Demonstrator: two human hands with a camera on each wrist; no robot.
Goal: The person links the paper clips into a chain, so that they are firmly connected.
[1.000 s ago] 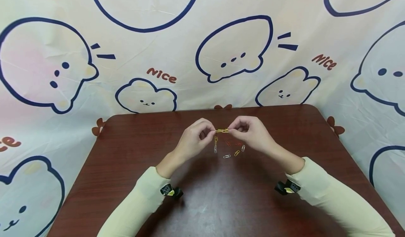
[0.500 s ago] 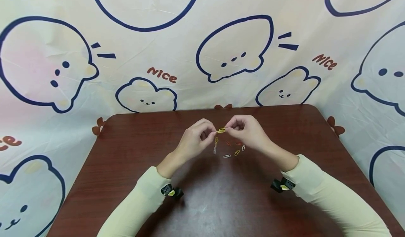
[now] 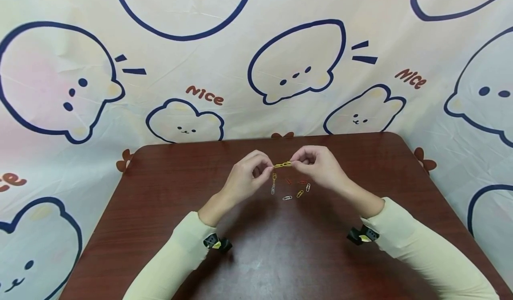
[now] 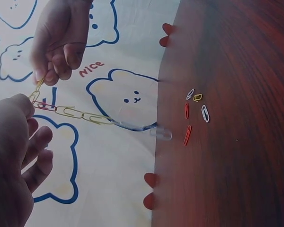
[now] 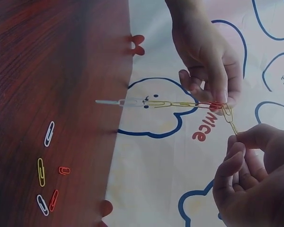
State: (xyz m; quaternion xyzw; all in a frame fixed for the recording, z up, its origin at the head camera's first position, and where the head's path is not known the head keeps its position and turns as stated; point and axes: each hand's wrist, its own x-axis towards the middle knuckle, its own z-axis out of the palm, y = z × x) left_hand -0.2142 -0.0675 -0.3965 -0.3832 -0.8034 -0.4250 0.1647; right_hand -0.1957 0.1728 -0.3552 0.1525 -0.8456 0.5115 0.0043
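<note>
In the head view my left hand and right hand face each other above the table. Between their fingertips runs a short stretch of yellow paper clips. My left hand pinches the paper clip chain near a red clip, partly hidden by the fingers. From there the chain hangs down through linked yellow clips to whitish clips at its lower end. Thumb and fingertips of my right hand pinch the far end of a yellow paper clip, which appears linked to another yellow clip.
Loose paper clips lie on the dark wooden table below the hands: a yellow one, white ones and red ones. A printed cloth hangs behind the table's far edge.
My right hand came in toward the left, then drew back to the right. The yellow clips, bunched together earlier, now stretch out in a line. The left hand stayed nearly still.
</note>
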